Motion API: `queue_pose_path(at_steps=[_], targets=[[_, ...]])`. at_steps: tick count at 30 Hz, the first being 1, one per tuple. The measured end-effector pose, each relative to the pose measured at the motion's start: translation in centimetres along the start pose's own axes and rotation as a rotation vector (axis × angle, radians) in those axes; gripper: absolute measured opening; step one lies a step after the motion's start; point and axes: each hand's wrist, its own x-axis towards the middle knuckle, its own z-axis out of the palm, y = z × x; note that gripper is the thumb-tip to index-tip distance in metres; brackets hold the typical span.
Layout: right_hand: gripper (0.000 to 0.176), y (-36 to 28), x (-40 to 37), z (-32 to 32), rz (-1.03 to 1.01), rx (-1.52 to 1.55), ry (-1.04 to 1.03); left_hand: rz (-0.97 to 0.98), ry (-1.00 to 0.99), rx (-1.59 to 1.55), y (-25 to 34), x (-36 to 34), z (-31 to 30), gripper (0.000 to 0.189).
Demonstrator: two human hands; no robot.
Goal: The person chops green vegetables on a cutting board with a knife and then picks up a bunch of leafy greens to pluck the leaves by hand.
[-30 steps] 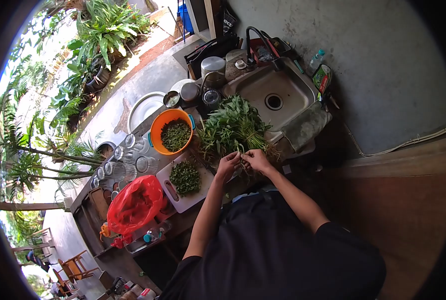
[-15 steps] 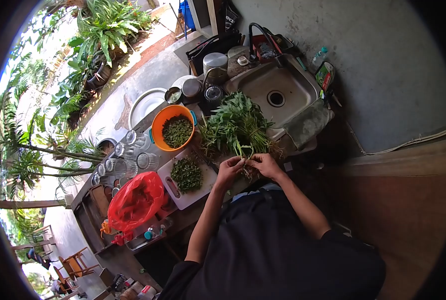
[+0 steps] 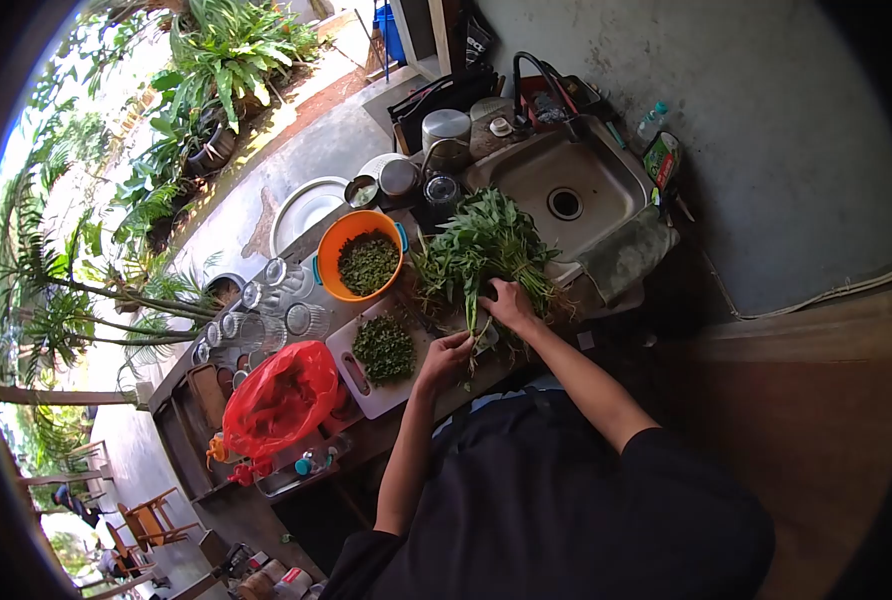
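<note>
- The fingertips of the right hand [image 3: 511, 305] are lost to us among the leaves, so we cannot tell whether they are spread or pressed together
- We see the left hand [image 3: 446, 358] pinching one leafy stalk [image 3: 472, 312] between thumb and fingers, though the exact contact is small and hard to make out
- The stalk's lower end blurs for us into thin strands, and the right forearm hides part of the counter's near edge
- We find the stalk over the near edge of the counter [image 3: 311, 247], in front of the heap of greens [image 3: 486, 235]; its long axis runs roughly from near edge to far edge, leaves toward the far side
- In the heap, most leaves face the far edge, with pale stems and brownish roots toward the near edge, beside the sink [image 3: 526, 200]
- The stalk looks light green and slender to us, the heap darker, dense and narrow-leaved
</note>
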Motion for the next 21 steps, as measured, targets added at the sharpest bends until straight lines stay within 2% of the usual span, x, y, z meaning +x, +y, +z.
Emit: queue_pose_path(at_steps=[7, 11, 15, 17, 21], targets=[[0.034, 1.3, 1.8, 1.1, -0.001, -0.061, 0.014, -0.044, 0.005, -0.062, 2.1, -4.5, -0.6, 0.030], [0.039, 1.3, 1.7, 0.4, 0.005, -0.123, -0.048, -0.048, -0.016, -0.012, 0.8, -6.8, -2.6, 0.032], [0.040, -3.1, 1.7, -1.4, -0.067, -0.092, 0.061, -0.097, 0.010, 0.005, -0.8, -6.7, -4.0, 0.034], [0.042, -4.3, 2.8, -1.7, 0.358, 0.297, -0.215, -0.063, 0.011, 0.064, 0.0, -7.1, -2.6, 0.033], [0.043, -2.7, 5.0, 1.1, 0.393, 0.482, -0.120, 0.030, -0.020, 0.117, 1.1, -8.3, -1.4, 0.033]])
